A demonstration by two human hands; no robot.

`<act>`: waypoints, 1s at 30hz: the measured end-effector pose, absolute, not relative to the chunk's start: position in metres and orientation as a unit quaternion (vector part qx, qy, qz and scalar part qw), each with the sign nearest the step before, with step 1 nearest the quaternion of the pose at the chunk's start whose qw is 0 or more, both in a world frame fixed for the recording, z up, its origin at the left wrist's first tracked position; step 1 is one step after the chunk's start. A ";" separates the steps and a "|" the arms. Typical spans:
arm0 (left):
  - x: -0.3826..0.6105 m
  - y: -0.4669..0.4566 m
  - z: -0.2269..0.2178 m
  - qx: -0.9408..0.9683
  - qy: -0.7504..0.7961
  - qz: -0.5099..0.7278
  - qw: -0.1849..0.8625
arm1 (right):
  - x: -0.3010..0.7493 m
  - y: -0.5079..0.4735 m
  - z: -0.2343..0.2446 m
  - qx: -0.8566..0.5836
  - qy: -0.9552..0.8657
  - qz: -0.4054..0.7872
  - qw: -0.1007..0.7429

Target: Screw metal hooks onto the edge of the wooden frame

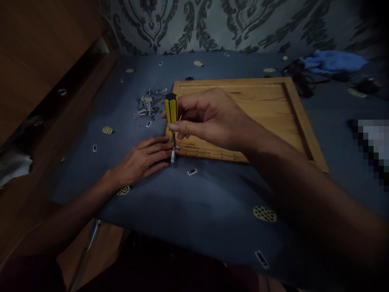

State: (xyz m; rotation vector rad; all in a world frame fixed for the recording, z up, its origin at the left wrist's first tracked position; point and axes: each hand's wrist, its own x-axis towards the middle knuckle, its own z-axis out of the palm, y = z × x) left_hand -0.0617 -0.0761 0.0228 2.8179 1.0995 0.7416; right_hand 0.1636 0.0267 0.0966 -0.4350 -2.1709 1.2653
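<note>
Screwdriver [171, 108] stands upright at the near left corner of the board [258, 109], pinched by the right hand [212, 117]. Left hand [142, 160] lies flat on the cloth [194, 202], fingers together, touching a small metal bit [173, 155] under the tip.

**Materials and finishes on the cloth-covered table [212, 243].**

The screwdriver [171, 108] has a moulded plastic handle, yellow with black stripes and a slight gloss, and a thin dark metal shaft. At its tip sits a small metal bracket [173, 155], bright, smooth and reflective. The wooden panel [261, 105] is pale timber with visible grain and a satin finish. A matt dark-blue cloth [194, 202], printed with yellow dotted ovals, covers the table. Toward the far left corner lies a heap of shiny metal fittings [148, 106]. At the far right corner is a soft, crumpled blue rag [332, 61]. Beyond the left edge stands a cabinet [36, 61] of smooth brown wood-look board.
</note>
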 end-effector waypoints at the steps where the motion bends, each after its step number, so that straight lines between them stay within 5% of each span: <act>1: -0.062 -0.076 0.023 0.905 0.351 0.239 0.014 | 0.163 0.027 0.096 -0.166 -0.817 0.469 0.293; 11: -0.062 -0.076 0.023 0.906 0.351 0.237 0.006 | 0.158 0.016 0.090 -0.233 -0.839 0.335 0.361; 20: -0.061 -0.076 0.023 0.905 0.353 0.237 0.002 | 0.156 0.010 0.086 -0.242 -0.801 0.341 0.430; 30: -0.063 -0.076 0.021 0.903 0.363 0.230 0.016 | 0.156 0.015 0.083 -0.240 -0.831 0.290 0.409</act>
